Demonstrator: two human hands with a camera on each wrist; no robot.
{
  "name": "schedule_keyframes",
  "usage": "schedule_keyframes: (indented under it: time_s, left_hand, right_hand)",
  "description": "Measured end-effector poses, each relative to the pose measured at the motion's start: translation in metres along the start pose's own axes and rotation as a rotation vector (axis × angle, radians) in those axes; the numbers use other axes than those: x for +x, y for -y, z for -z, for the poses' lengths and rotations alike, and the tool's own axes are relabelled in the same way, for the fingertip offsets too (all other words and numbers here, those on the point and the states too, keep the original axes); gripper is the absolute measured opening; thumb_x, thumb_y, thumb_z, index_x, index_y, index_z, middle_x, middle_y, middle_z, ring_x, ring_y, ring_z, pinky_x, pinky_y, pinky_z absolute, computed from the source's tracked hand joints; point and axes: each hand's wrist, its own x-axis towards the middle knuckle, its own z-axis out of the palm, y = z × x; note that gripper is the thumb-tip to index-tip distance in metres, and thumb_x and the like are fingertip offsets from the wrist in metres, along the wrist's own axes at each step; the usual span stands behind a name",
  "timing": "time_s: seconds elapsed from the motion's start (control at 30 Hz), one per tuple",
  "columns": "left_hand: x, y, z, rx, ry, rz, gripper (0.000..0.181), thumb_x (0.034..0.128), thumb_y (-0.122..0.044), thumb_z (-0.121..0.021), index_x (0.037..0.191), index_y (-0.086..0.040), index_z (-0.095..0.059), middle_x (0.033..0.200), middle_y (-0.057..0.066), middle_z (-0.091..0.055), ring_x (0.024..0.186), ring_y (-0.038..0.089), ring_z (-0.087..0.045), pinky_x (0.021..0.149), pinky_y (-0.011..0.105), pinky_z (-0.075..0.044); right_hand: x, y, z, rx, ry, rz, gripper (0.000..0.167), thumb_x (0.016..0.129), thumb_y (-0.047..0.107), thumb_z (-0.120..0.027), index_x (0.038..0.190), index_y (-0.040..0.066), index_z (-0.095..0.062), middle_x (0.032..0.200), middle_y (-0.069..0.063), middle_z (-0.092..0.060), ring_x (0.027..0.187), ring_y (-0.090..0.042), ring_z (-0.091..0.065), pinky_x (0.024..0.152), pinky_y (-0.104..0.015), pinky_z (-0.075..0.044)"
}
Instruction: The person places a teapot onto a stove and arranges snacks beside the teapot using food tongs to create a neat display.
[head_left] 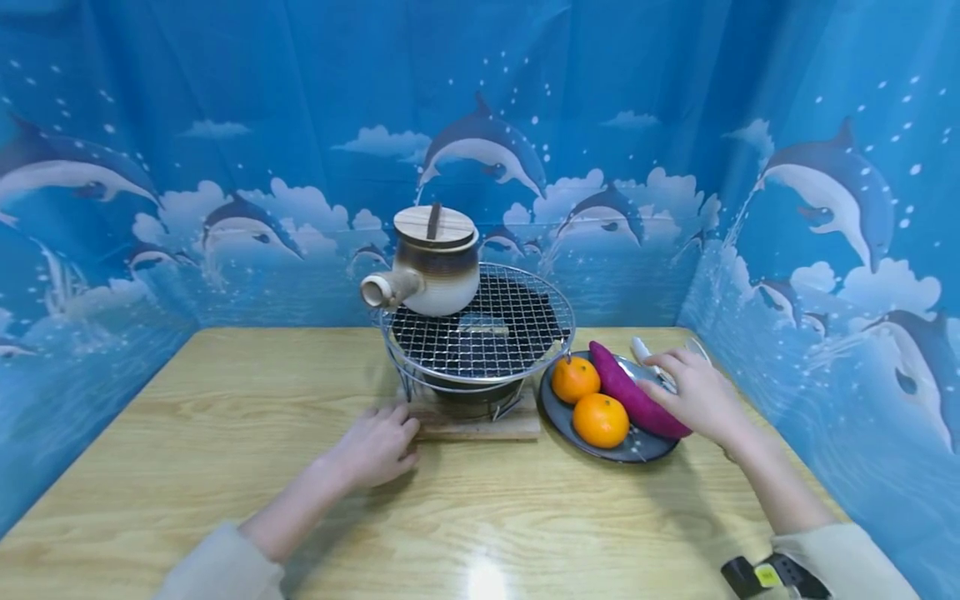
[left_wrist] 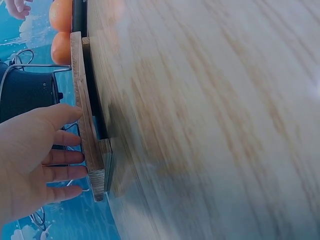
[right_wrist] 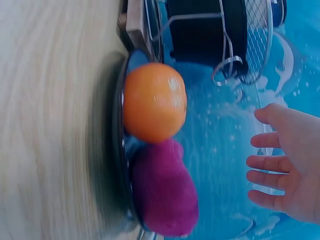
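Note:
My left hand point(head_left: 378, 446) is beside the left end of a wooden board point(head_left: 480, 429), its fingers loosely extended and holding nothing. In the left wrist view its fingertips reach the board's edge point(left_wrist: 86, 125); whether they press on it I cannot tell. Above a dark plate point(head_left: 637, 452), my right hand point(head_left: 701, 396) hovers with parted fingers, close to a purple sweet potato point(head_left: 633, 396). The right wrist view shows a gap between that hand point(right_wrist: 295, 165) and the sweet potato point(right_wrist: 165, 192). Two oranges, one nearer point(head_left: 602, 421) and one farther point(head_left: 575, 379), share the plate.
On the board stands a dark stove with a round wire grill point(head_left: 517, 333). A lidded clay pot point(head_left: 442, 267) with a side handle sits at the grill's back left. Behind the plate lies a partly hidden white-ended utensil point(head_left: 641, 348). Dolphin-print curtains point(head_left: 300, 167) enclose the wooden table point(head_left: 225, 400).

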Motion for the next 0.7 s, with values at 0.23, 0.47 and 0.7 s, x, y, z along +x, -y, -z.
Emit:
schedule_keyframes:
  time_s: [0.23, 0.47, 0.7]
  left_hand:
    - [0.000, -0.001, -0.001, 0.000, 0.020, -0.002, 0.027, 0.0791, -0.030, -0.068, 0.087, -0.005, -0.059, 0.090, 0.011, -0.056, 0.089, 0.031, -0.056, 0.078, 0.046, -0.046]
    - [0.000, -0.001, -0.002, 0.040, -0.019, -0.028, 0.026, 0.0786, -0.029, -0.068, 0.084, -0.006, -0.057, 0.084, 0.009, -0.053, 0.083, 0.028, -0.056, 0.073, 0.044, -0.047]
    - [-0.003, -0.001, -0.004, 0.053, -0.047, -0.043, 0.029, 0.0777, -0.030, -0.070, 0.087, -0.005, -0.058, 0.089, 0.011, -0.056, 0.086, 0.030, -0.057, 0.076, 0.047, -0.047]
  right_hand:
    - [-0.003, -0.023, 0.007, -0.008, 0.065, -0.107, 0.042, 0.090, 0.029, -0.058, 0.116, -0.004, -0.058, 0.118, -0.029, -0.051, 0.109, -0.048, -0.044, 0.084, -0.062, -0.038]
    - [-0.006, -0.052, 0.004, -0.039, 0.091, -0.162, 0.042, 0.090, 0.026, -0.056, 0.116, -0.008, -0.056, 0.110, -0.031, -0.051, 0.098, -0.045, -0.049, 0.079, -0.059, -0.040]
    - [-0.007, -0.075, -0.002, -0.060, 0.164, -0.220, 0.049, 0.091, 0.030, -0.054, 0.117, -0.011, -0.053, 0.112, -0.036, -0.047, 0.102, -0.052, -0.043, 0.081, -0.062, -0.038]
